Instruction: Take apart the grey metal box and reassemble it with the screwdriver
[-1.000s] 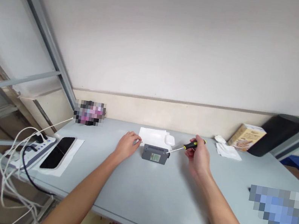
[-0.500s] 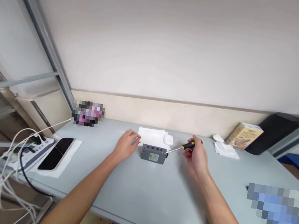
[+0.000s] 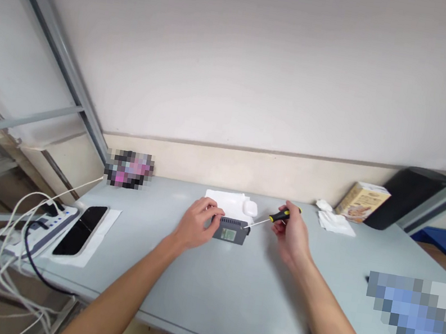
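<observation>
A small dark grey box point(image 3: 232, 236), with a row of vent slots along its top and a pale green label on its front, stands on the grey table point(image 3: 227, 293). My left hand point(image 3: 198, 224) is closed around its left end, thumb in front and fingers at the top edge. In my right hand point(image 3: 294, 233) is a screwdriver point(image 3: 280, 215) with a black and yellow handle. Its thin shaft slants down to the left, the tip at the top of the box near the right end. Whether the tip sits in a screw is too small to tell.
Behind the box lie white paper point(image 3: 223, 202) and a white rounded case point(image 3: 249, 208). A phone point(image 3: 81, 230) and a power strip point(image 3: 51, 226) with cables are at left. Crumpled tissue point(image 3: 337, 222), a yellow carton point(image 3: 363, 203) and a black cylinder point(image 3: 408, 198) stand at back right.
My left hand has moved right from beside the box and taken hold of its left end. The screwdriver has stayed at the box's right end in my right hand. The view has shifted slightly.
</observation>
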`<state>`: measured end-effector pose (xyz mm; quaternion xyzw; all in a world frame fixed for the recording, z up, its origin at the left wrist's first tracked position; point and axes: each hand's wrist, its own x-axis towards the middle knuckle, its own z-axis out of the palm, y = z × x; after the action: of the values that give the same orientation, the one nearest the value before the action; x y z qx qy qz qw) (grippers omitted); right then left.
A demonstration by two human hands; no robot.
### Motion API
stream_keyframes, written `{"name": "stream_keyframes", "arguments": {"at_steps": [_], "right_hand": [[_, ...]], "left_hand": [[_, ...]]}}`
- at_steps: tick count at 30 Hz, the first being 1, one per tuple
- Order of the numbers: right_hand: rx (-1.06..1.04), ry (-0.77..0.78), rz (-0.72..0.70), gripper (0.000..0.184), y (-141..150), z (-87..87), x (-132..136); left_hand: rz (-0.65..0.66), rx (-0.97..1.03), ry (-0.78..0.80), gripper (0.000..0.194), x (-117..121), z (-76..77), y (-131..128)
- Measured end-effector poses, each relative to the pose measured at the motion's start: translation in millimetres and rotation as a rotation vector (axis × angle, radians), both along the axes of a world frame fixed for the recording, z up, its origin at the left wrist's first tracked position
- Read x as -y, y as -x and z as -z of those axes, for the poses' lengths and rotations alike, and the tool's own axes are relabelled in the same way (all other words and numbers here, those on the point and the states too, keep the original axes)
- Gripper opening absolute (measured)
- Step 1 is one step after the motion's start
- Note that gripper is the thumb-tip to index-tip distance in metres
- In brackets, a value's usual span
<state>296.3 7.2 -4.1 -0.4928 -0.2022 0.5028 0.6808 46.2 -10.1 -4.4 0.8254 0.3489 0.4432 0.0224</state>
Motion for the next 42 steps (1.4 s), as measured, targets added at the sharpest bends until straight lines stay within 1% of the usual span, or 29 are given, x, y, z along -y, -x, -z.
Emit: {"name": "stream_keyframes", "arguments": {"at_steps": [5,11,16,19,22,25,28,30,33,36,40,42], "right_hand": [[-0.023,-0.011,0.015,0.03,0,-1.3,1],[-0.043,-0.012,-0.027,0.03,3,-4.1,3],[-0.042,-0.008,0.011,0.03,1,-6.3,2],[-0.066,-0.019,0.008,0.031,1,-7.4,3],[-0.064,-0.043,-0.031,0.034,4,-7.0,4],[-0.032,-0.088,-0.125,0.038,8,-6.1,6],[0.02,-0.128,-0.215,0.042,13,-7.0,9],[0.052,-0.133,-0.237,0.044,16,-8.8,11],[0.063,-0.126,-0.25,0.046,20,-12.0,14],[0.044,-0.132,-0.253,0.047,20,-13.0,14],[0.013,-0.138,-0.229,0.045,13,-9.0,10],[0.012,-0.133,-0.185,0.043,8,-6.2,6]], "left_hand": [[0.022,-0.031,0.029,0.022,1,1.9,-1],[0.015,-0.039,0.046,0.021,1,3.0,-1],[0.015,-0.054,0.063,0.022,2,2.5,-2],[0.011,-0.062,0.077,0.023,3,2.5,-2],[0.02,-0.07,0.077,0.021,3,3.0,-1],[0.028,-0.054,0.114,0.019,2,5.7,-2],[0.037,0.004,0.162,0.018,1,10.2,-3],[0.046,0.056,0.171,0.017,0,12.4,-3],[0.051,0.123,0.18,0.018,0,12.4,-5],[0.039,0.146,0.199,0.019,0,9.4,-5],[0.024,0.145,0.202,0.022,-1,5.8,-2],[0.014,0.133,0.188,0.023,-2,4.8,0]]}}
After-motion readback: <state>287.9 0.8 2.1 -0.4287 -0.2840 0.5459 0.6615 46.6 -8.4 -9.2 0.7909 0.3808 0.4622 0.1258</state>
